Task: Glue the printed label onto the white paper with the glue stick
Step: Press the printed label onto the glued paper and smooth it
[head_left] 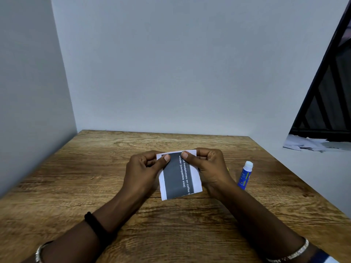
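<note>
The printed label [178, 177] is a dark grey rectangle with white text, lying on a slightly larger piece of white paper [198, 182]. Both are held up over the middle of the wooden table. My left hand [141, 171] pinches their top left corner, thumb on the label. My right hand [207, 168] pinches the top edge near the right corner, thumb pressing the label's upper part. The glue stick [245, 175], blue with a white cap, stands upright on the table just right of my right hand.
The wooden table [95, 177] sits in a corner between two grey walls. At the far right a dark window frame [326, 82] slants up, with scattered white papers [307, 143] on a ledge below it.
</note>
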